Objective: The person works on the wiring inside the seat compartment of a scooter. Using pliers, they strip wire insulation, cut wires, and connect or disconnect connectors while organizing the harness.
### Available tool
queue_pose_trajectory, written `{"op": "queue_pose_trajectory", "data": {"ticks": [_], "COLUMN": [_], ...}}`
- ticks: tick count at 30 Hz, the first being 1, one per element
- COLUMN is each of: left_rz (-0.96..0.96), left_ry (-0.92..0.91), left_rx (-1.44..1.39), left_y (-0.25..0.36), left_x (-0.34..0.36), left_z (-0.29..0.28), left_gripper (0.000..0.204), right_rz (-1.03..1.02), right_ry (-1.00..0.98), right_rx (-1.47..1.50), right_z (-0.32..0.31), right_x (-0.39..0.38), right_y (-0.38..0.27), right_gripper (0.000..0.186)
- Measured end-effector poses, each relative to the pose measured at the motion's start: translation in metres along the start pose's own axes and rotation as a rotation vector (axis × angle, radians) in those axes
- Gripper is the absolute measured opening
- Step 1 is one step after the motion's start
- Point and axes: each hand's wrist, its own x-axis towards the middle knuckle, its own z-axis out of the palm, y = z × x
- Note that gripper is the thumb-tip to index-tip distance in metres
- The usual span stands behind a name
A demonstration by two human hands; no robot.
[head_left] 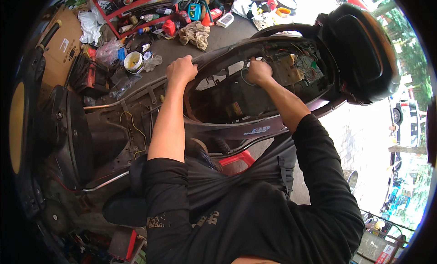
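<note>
A scooter with its seat off stands across in front of me, its dark body panel (255,130) framing a long opening. My left hand (182,70) is closed over the front far edge of that panel, its fingertips hidden. Inside the opening, my right hand (259,73) has its fingers curled together; what they grip is hidden. Beside its fingers bends a thin looped cable (245,76). Behind that hand, toward the scooter's rear, lie tangled wires (314,66) and a yellowish-brown part (290,63).
A black rear box (364,50) rises at the scooter's right end. Beyond the scooter, a red rack (129,13), a crumpled rag (195,34) and a white tub (133,62) crowd the floor. A yellow wire (136,127) crosses the bare footboard. Near my legs is a red stool (237,163).
</note>
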Motion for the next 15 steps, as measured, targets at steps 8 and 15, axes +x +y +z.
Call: {"op": "queue_pose_trajectory", "data": {"ticks": [8, 15], "left_rz": [-0.017, -0.012], "left_ry": [-0.008, 0.03], "left_rx": [-0.014, -0.035], "left_y": [-0.002, -0.001], "left_x": [0.002, -0.005], "left_z": [0.0, 0.0], "left_gripper": [0.036, 0.04], "right_rz": [-0.01, 0.034], "right_ry": [0.097, 0.048], "right_rx": [-0.086, -0.024], "right_z": [0.023, 0.029], "right_x": [0.006, 0.002], "right_y": [-0.007, 0.003], "right_gripper": [0.045, 0.048]}}
